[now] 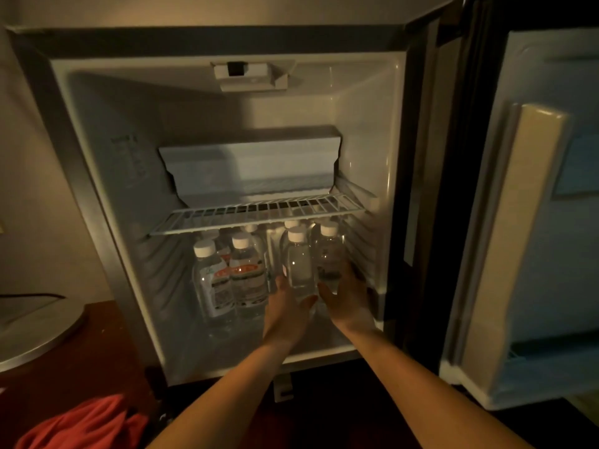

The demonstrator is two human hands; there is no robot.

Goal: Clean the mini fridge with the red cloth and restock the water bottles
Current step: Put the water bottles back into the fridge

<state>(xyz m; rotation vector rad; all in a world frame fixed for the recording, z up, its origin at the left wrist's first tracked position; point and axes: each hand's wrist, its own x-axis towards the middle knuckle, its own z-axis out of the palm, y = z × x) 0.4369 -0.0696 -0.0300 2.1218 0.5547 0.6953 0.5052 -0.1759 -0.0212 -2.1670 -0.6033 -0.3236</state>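
At far left, on the dark floor, we note the red cloth [81, 422] lying crumpled, well apart from both hands. Moving right, the mini fridge [107, 176] stands open; beneath its wire shelf [256, 213] we record labelled water bottles [231, 273] upright at the left. Our left hand [287, 304] and right hand [345, 301] flank a clear bottle [299, 264], fingers extended and loosely spread against the bottles, not curled round them. Furthest right hangs the open door [531, 222].
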